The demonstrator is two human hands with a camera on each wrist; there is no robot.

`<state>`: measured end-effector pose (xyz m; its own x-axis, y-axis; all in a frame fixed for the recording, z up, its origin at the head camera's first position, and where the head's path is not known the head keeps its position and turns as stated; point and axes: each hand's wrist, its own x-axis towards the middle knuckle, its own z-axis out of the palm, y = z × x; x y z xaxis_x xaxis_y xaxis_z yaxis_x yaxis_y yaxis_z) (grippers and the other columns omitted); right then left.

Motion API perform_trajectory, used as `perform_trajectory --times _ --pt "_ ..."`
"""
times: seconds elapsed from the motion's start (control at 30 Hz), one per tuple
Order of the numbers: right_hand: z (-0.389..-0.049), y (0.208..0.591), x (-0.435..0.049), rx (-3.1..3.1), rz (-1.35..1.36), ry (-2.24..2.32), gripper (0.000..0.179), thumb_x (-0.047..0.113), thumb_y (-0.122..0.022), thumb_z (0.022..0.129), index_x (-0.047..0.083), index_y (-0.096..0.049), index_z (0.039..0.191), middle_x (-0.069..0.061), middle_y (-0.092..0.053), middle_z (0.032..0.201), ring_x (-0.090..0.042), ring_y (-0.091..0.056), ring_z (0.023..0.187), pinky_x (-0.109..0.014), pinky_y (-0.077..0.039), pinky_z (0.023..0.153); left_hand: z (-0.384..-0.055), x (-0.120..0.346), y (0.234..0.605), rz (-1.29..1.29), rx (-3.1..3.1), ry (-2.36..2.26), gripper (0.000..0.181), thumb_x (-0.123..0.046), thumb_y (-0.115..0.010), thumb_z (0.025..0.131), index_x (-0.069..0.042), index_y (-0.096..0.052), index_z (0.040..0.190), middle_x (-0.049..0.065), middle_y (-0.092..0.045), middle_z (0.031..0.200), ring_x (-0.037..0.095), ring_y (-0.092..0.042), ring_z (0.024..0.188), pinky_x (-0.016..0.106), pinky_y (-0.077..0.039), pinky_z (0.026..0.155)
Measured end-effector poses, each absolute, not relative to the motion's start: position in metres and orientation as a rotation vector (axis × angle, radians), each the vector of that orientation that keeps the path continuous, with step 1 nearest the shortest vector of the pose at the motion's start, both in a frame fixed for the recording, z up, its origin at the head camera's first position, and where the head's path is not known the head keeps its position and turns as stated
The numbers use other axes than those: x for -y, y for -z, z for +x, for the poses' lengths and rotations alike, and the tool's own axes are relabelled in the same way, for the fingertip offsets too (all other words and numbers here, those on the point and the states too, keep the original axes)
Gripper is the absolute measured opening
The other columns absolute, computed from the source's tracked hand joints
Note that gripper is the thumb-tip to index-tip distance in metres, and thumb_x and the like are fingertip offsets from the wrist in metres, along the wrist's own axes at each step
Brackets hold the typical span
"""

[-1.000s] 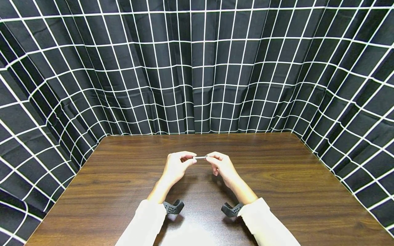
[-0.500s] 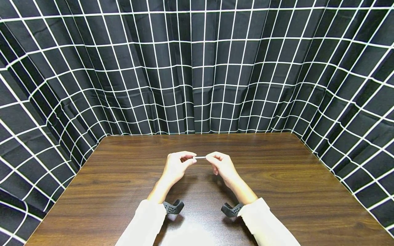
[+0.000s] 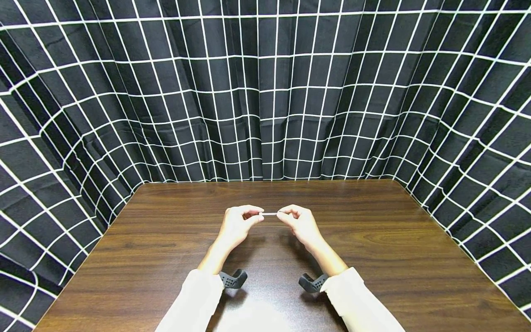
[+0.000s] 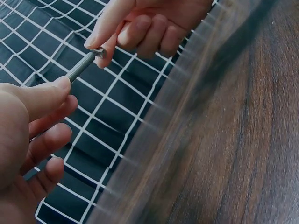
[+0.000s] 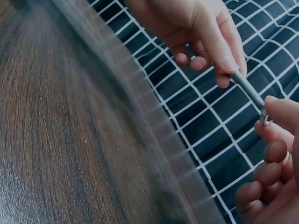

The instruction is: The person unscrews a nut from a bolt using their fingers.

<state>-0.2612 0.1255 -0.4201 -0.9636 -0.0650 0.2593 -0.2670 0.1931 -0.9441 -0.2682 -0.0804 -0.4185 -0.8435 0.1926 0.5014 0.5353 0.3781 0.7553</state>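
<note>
My left hand [image 3: 235, 226] pinches one end of a silver threaded bolt [image 4: 81, 66] between thumb and index finger. The other left fingers [image 4: 49, 144] are loosely bent away from it. At the bolt's far end sits a small metal nut [image 5: 265, 117], held between the thumb and index fingertip of my right hand [image 3: 303, 226]. The bolt lies about level between the two hands, raised over the table, its middle stretch bare. My left fingertips cover the end on their side.
A brown wood-grain table [image 3: 166, 249] extends beneath both hands. Behind and along the sides hangs a black curtain with a white grid [image 3: 269, 101]. A dark grey camera mount [image 3: 234, 279] is strapped on each wrist, below white sleeves [image 3: 192, 299].
The right thumb and fingers have shifted at the nut, and the lower right fingers that hung below have drawn in. The left hand and bolt have moved only very slightly.
</note>
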Motion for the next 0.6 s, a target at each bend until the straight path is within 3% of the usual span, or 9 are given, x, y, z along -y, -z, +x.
perform_trajectory --times 0.17,0.43,0.6 --pt "-0.263 0.424 -0.127 2.365 0.379 -1.627 0.014 0.011 -0.074 0.084 0.002 -0.072 0.094 0.005 -0.043 0.057 -0.006 -0.035 0.052 -0.024 -0.028 0.049 -0.271 0.084 0.423 -0.636 2.347 1.432 0.015 -0.009 -0.077 0.082 -0.008 -0.076 0.096 -0.001 -0.073 0.085 0.014 -0.063 0.068 0.026 -0.047 0.059" --pt "-0.264 0.429 -0.129 2.494 0.48 -1.246 0.013 0.014 -0.076 0.081 0.008 -0.072 0.091 0.007 -0.042 0.056 -0.007 -0.035 0.049 -0.026 -0.03 0.046 -0.274 0.09 0.432 -0.651 2.417 1.405 0.016 -0.011 -0.077 0.081 -0.006 -0.076 0.096 -0.001 -0.074 0.087 0.014 -0.066 0.072 0.026 -0.048 0.063" --pt "-0.264 0.432 -0.131 2.58 0.544 -1.088 0.014 0.016 -0.077 0.081 0.009 -0.072 0.092 0.008 -0.042 0.056 -0.007 -0.037 0.049 -0.027 -0.032 0.045 -0.278 0.093 0.44 -0.664 2.452 1.388 0.013 -0.012 -0.077 0.081 -0.011 -0.076 0.094 -0.004 -0.073 0.087 0.017 -0.067 0.076 0.026 -0.05 0.066"
